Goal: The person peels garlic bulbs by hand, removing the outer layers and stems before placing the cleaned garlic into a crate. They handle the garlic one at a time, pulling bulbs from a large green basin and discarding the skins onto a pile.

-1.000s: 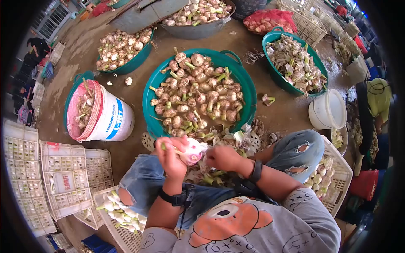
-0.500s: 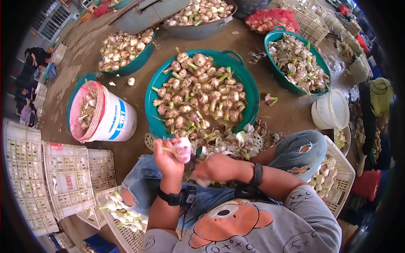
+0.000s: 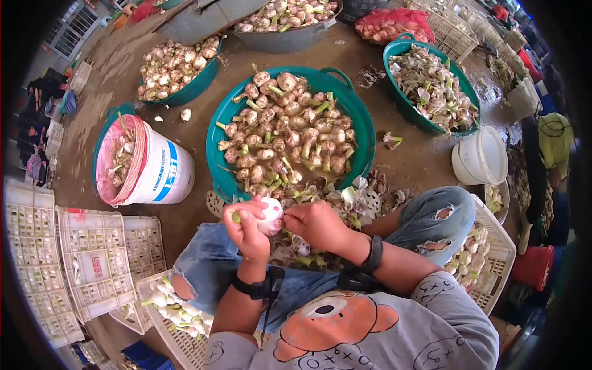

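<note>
A white and pink garlic bulb (image 3: 270, 217) is held over my lap by my left hand (image 3: 248, 233), its fingers wrapped round it and the green stem end showing by the thumb. My right hand (image 3: 320, 227) is closed in a pinch against the bulb's right side; the fingertips hide what exactly they grip there. Just beyond my hands stands a green tub (image 3: 213, 132) with many unpeeled, brownish garlic bulbs (image 3: 290, 123) in it. Loose garlic peelings (image 3: 345, 203) lie in a heap between the tub and my legs.
A white bucket (image 3: 176, 169) with a red mesh lining stands left, near stacked white crates (image 3: 95, 259). Crates of cleaned garlic flank me at left (image 3: 179, 314) and right (image 3: 472, 253). A green basin (image 3: 391, 86) of peelings and an upright white bucket (image 3: 478, 157) stand right.
My right hand has risen from low over my lap to the bulb and now touches it. My left hand has turned the bulb so its stem end points left. The view has shifted slightly.
</note>
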Demonstrator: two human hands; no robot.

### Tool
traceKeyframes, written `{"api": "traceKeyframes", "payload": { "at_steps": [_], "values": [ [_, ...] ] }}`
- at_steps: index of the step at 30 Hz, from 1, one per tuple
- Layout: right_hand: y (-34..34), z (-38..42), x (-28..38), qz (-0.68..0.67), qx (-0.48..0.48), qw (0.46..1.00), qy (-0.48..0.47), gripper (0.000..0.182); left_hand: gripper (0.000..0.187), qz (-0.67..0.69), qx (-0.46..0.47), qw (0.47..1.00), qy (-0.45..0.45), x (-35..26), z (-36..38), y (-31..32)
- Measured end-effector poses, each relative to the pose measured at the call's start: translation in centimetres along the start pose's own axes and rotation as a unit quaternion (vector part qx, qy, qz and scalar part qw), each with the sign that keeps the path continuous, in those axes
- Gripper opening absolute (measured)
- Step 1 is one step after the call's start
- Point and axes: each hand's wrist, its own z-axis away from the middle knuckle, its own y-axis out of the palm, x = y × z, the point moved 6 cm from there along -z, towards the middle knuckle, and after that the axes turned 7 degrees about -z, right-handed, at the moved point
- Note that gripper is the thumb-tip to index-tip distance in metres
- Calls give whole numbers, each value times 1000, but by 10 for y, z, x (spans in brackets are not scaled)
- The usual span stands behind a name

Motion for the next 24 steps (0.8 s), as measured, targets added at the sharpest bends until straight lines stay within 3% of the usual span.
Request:
{"api": "traceKeyframes", "payload": {
  "at_steps": [2,3,5,6,7,8,9,10,11,12,13,15,17,19,20,21,22,23,24],
  "values": [
    [1,-3,-16,-172,-45,982,58,19,19,28,-24,997,-65,7,-1,-2],
    [4,-3,-23,-172,-45,982,55,19,19,28,-25,997,-63,5,-3,0],
    [13,1,-43,-44,1,997,59,19,20,142,-77,980,-112,10,-4,0],
    [20,5,-59,1,85,992,91,29,20,145,-73,981,-111,13,-4,-3],
    [21,4,-67,4,81,992,91,29,23,173,-56,978,-97,16,-4,-8],
    [26,8,-85,-161,71,962,207,39,28,202,-42,975,-83,19,-4,-8],
    [32,15,-94,-320,60,892,315,49,28,206,-45,974,-84,17,-5,-2],
    [41,18,-90,-506,50,796,328,73,38,196,14,975,-102,12,-3,13],
    [48,13,-82,-628,89,709,307,79,50,185,74,973,-121,10,0,25],
    [44,10,-86,-647,87,688,316,79,70,162,125,972,-116,13,2,32],
    [39,5,-89,-665,87,667,324,79,70,165,119,972,-116,14,2,30],
    [-10,6,-60,-792,133,566,186,78,74,112,48,987,-100,16,-9,13],
    [-85,12,2,-799,245,538,-112,76,72,119,-8,981,-153,19,-13,-4],
    [-115,-10,-5,-784,197,578,-112,73,68,158,-4,967,-200,29,-8,-2],
    [-116,-24,-41,-657,127,742,-44,67,67,149,24,963,-221,34,-7,3],
    [-111,-42,-74,-397,79,912,62,55,65,142,52,959,-240,38,-4,10],
    [-100,-60,-112,-127,64,989,27,45,62,103,72,963,-240,35,-4,16],
    [-89,-69,-162,187,93,968,139,36,52,59,91,969,-222,34,-4,19],
    [-71,-72,-214,395,118,895,171,27,47,29,98,969,-226,38,-3,18]
  ]
}}
